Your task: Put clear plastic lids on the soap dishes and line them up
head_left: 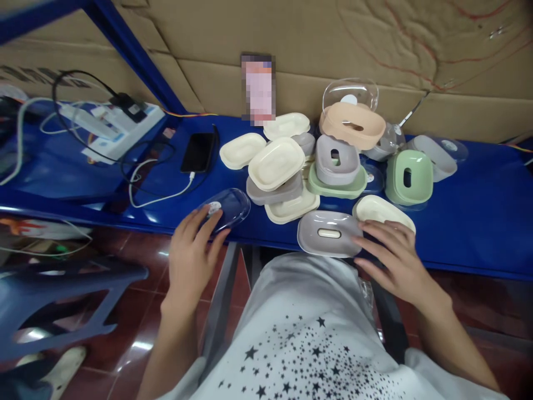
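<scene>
My left hand (pixel 194 244) has its fingers over a clear plastic lid (pixel 231 208) with a white round sticker, its thumb at the lid's near edge. A grey soap dish (pixel 310 236) with an oval slot sits at the table's front edge. At that dish's right end is my right hand (pixel 389 253), fingers stretched and apart, the fingertips at its rim. Behind this hand lies a cream dish (pixel 381 208), partly covered by the fingers. Cream shallow trays (pixel 277 164) are piled between the hands, beside a lilac-grey box (pixel 337 161) on a green tray (pixel 353 186).
Farther back stand a peach box (pixel 353 125) with a clear lid (pixel 333 94), and a green box (pixel 410 178). A black phone (pixel 197 153) on a white cable and a power strip (pixel 125 133) lie left. A blurred-out upright device (pixel 259 89) leans against cardboard (pixel 208 61).
</scene>
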Demonstrator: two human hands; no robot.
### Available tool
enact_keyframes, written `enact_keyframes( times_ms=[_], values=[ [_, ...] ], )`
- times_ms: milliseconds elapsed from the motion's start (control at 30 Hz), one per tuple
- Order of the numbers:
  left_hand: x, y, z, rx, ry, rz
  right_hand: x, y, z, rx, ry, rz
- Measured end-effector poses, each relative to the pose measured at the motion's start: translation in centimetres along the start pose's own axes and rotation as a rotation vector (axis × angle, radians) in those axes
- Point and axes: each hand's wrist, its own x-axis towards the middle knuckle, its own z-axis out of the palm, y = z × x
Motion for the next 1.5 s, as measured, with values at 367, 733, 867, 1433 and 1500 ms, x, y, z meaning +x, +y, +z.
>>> enact_keyframes(
  times_ms=[367, 733, 867, 1433, 1500],
  values=[
    [2.5, 12.2, 3.5, -0.271, -0.028, 0.494, 0.2, -0.1, 2.2, 0.121, 0.156, -0.038],
    [2.5, 11.4, 8.1, -0.423, -0.111, 0.499, -1.4, 0.6, 2.8, 0.186, 0.089, 0.111],
    [2.5, 11.2, 8.5, -0.463, -0.14, 0.514, -1.2, 0.5, 2.9, 0.153, 0.098, 0.097],
    [6.3, 1.9, 4.8, -0.155, 0.079, 0.094, -3.5, 2.7, 2.4, -0.041, 0.212, 0.281],
    [5.8, 1.9, 5.4, -0.159, 0.074, 0.085, -4.0, 3.4, 1.4, -0.12, 0.143, 0.337]
  ],
)
